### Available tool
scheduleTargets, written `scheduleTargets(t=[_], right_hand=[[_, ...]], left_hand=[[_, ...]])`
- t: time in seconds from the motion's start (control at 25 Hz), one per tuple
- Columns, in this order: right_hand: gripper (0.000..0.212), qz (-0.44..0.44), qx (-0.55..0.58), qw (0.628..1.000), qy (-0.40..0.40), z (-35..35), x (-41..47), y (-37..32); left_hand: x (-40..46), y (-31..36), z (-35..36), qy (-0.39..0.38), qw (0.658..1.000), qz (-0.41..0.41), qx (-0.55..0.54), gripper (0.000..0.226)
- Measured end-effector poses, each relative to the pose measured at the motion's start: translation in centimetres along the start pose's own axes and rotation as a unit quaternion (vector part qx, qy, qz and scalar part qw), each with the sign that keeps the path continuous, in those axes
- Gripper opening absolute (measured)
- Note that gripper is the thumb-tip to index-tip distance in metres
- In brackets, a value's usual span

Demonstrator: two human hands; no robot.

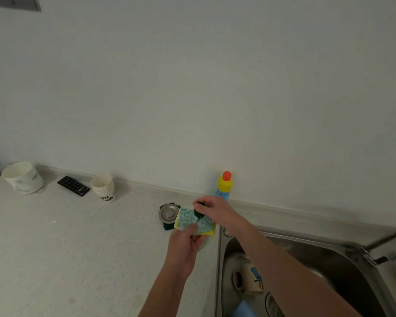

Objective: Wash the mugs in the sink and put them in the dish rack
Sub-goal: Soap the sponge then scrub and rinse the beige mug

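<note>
My left hand point(185, 243) holds a yellow sponge point(196, 221) over the bench point(78, 248), thumb curled onto its blue-green face. My right hand point(212, 209) pinches a dark green scrub pad point(199, 212) at the sponge's top edge. Both grips closed on their item. Mug point(249, 280) lies on its side in the sink point(329, 259), part hidden by my right forearm. Dish soap bottle point(224, 185) stands by the wall; metal sink strainer point(169, 213) just left of the sponge.
</note>
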State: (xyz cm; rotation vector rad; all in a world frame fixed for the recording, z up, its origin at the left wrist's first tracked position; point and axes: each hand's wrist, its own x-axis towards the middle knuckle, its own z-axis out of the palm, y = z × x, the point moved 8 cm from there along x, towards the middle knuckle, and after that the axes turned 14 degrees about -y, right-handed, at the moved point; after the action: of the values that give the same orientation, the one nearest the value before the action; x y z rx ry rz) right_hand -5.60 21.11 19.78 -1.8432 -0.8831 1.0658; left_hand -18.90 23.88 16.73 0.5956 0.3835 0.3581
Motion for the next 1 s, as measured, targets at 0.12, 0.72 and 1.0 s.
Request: scheduleTargets(t=[0.12, 0.72, 1.0], right_hand=[[0.017, -0.007, 0.002, 1.0, 0.007, 0.2, -0.2, -0.1], [0.041, 0.024, -0.085, 0.996, 0.026, 1.0, -1.0, -0.3], [0.047, 0.069, -0.129, 0.988, 0.059, -0.2, -3.3, -1.1]], left_hand=[[-0.1, 0.0, -0.1, -0.001, 1.0, -0.005, 0.001, 0.032], [-0.2, -0.2, -0.6, -0.016, 0.999, -0.009, 0.039, 0.032], [-1.7, -0.8, -0.2, -0.033, 0.99, -0.012, 0.135, 0.034]])
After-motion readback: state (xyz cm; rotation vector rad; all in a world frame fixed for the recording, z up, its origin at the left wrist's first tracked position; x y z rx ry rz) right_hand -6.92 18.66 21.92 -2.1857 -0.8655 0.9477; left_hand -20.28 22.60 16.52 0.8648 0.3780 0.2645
